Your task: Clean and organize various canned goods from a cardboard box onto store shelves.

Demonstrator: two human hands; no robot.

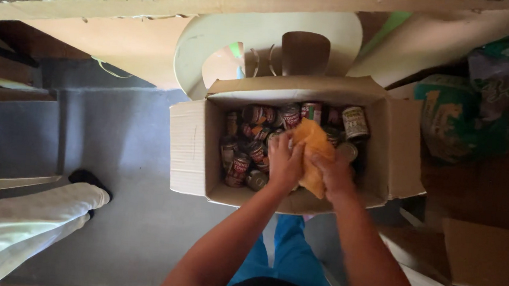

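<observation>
Head view: both hands (pixel 310 162) clutching cloth (pixel 312 150)

grey floor (pixel 127 151), cardboard box (pixel 190 150) of cans on white plastic chair (pixel 226 38)

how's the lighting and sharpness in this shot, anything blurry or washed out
Head view: dim indoor light overall; the cans inside the cardboard box sit in shadow, labels hard to read. The orange cloth is the brightest spot, held by the left hand and right hand, both slightly soft. Wide-lens bending at the edges; the pale chair looks a bit washed out.
</observation>
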